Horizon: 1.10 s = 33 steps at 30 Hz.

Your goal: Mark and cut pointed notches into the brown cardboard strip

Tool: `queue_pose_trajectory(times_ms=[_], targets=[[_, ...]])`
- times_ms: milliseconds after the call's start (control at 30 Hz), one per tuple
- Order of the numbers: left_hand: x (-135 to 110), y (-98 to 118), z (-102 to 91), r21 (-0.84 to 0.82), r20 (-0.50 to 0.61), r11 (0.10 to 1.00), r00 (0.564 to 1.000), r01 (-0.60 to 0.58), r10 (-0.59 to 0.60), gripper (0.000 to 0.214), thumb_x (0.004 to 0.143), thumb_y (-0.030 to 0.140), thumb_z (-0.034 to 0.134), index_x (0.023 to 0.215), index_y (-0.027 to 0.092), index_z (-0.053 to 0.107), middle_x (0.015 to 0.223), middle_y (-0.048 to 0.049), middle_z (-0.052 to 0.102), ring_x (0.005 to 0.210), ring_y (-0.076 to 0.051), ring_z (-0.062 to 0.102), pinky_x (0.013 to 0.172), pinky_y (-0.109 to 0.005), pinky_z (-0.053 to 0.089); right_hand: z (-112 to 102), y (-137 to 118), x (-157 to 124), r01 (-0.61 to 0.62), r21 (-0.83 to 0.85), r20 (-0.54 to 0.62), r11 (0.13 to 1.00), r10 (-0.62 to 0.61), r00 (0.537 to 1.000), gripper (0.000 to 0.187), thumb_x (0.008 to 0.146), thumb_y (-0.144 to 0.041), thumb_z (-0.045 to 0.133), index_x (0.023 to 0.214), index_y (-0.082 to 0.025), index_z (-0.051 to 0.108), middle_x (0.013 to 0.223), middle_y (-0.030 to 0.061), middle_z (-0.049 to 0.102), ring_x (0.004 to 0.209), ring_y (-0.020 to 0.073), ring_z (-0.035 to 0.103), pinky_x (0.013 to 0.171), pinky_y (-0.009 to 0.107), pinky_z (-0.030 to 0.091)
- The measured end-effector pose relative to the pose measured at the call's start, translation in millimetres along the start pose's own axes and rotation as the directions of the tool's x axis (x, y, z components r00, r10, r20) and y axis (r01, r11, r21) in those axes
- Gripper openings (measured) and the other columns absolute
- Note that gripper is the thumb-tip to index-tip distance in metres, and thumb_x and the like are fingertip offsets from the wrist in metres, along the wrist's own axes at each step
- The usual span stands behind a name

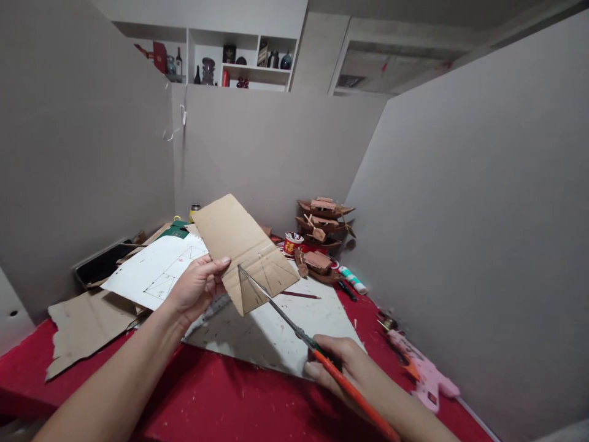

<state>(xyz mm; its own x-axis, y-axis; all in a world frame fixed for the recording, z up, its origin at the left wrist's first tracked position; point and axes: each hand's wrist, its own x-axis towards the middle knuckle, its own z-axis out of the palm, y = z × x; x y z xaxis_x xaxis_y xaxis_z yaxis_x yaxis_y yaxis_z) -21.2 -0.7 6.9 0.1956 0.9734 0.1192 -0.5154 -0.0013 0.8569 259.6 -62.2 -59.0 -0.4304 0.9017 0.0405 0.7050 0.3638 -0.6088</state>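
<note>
My left hand point(197, 286) grips a brown cardboard sheet point(239, 245) by its left edge and holds it up, tilted, above the table. Pencil lines fan across its lower part. My right hand point(343, 367) is closed on the orange handles of a pair of scissors point(294, 325). The long metal blades run up and left, and their tip lies against the cardboard's lower part near a cut line.
A grey board point(276, 331) lies on the red table point(207, 399). White paper with drawn lines point(151, 270) and torn cardboard point(87, 325) lie left. Wooden model boats point(322, 230), a cup point(292, 244), a glue bottle point(353, 280) and a pink glue gun point(426, 374) sit right. Grey partitions enclose the table.
</note>
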Motion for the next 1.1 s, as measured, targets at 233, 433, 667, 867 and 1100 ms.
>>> queue_pose_trajectory(times_ms=[233,433,667,867,1100], targets=[[0,-10,0.8,0.033,0.120,0.996,0.989,0.080,-0.083,0.024,0.075,0.017,0.072,0.098,0.011,0.070,0.090,-0.0092,0.075,0.074,-0.016,0.070,0.071,-0.026,0.057,3,-1,-2,0.020,0.045,-0.013,0.999,-0.019,1.000,0.032,0.090,-0.043,0.054,0.070,-0.020,0.042,0.065,-0.0056,0.035,0.061,0.0128,0.033,0.054,0.024,0.027],[0,-15,0.7,0.015,0.155,0.994,0.982,0.108,-0.109,0.025,0.077,0.021,0.073,0.100,0.013,0.069,0.096,-0.0092,0.075,0.078,-0.017,0.069,0.071,-0.026,0.056,4,-4,-1,0.036,0.064,-0.012,0.997,-0.035,0.999,0.036,0.089,-0.046,0.054,0.068,-0.021,0.039,0.064,-0.0061,0.032,0.061,0.0128,0.030,0.053,0.024,0.026],[2,-20,-2.1,0.017,0.159,0.984,0.972,0.175,-0.175,0.022,0.072,0.022,0.078,0.090,0.012,0.070,0.087,-0.0072,0.075,0.071,-0.015,0.068,0.067,-0.024,0.056,5,-3,0,0.045,0.020,-0.067,0.999,-0.044,0.997,0.036,0.086,-0.049,0.056,0.068,-0.021,0.041,0.063,-0.0056,0.036,0.060,0.0132,0.032,0.054,0.025,0.028],[-1,-15,2.0,0.014,0.133,0.983,0.974,0.181,-0.181,0.024,0.069,0.023,0.081,0.086,0.012,0.068,0.080,-0.0053,0.073,0.066,-0.013,0.067,0.058,-0.021,0.055,5,-2,-1,0.060,0.166,0.021,0.984,-0.064,0.998,0.039,0.089,-0.054,0.050,0.070,-0.021,0.042,0.064,-0.0060,0.032,0.058,0.0122,0.030,0.050,0.024,0.026],[0,-15,0.3,0.011,0.158,0.983,0.970,0.183,-0.182,0.031,0.068,0.024,0.081,0.093,0.010,0.070,0.081,-0.0068,0.073,0.067,-0.013,0.067,0.060,-0.021,0.055,8,4,1,0.072,0.019,-0.107,0.997,-0.069,0.992,0.031,0.085,-0.043,0.057,0.069,-0.021,0.043,0.063,-0.0057,0.035,0.060,0.0132,0.034,0.054,0.024,0.030]])
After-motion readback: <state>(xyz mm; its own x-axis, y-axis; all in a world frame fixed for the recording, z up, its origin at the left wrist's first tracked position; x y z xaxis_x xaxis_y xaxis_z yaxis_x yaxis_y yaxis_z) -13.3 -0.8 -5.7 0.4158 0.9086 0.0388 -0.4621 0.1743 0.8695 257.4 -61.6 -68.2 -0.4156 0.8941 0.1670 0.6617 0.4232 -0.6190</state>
